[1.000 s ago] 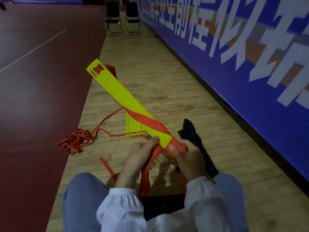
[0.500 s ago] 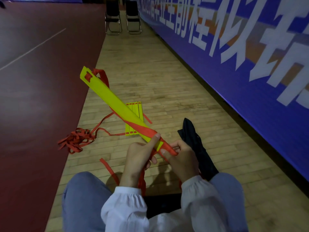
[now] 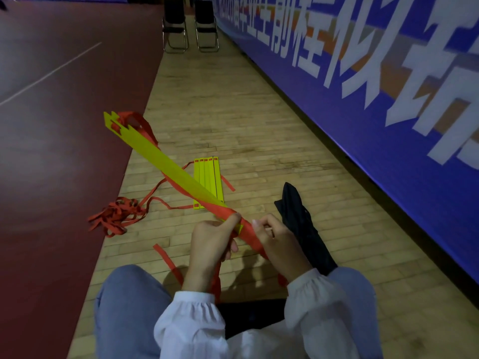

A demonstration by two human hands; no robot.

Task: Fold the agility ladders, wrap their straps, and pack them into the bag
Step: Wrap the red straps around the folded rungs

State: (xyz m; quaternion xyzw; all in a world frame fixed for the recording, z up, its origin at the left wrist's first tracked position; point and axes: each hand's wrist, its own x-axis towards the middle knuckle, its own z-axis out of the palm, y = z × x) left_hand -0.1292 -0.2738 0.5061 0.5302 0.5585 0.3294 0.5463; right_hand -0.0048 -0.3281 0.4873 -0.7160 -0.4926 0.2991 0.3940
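A: Hand status?
B: The left hand grips the near end of the yellow ladder bundle, thumb on the red strap. The right hand pinches that strap at the wrap.
A: Locations?
B: The bundle is raised, slanting up-left. The second ladder stack lies flat on the floor, with the black bag by the right knee.

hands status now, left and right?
Left hand: grips the yellow rung bundle, fingertip on the red strap.
Right hand: pinches the red strap.
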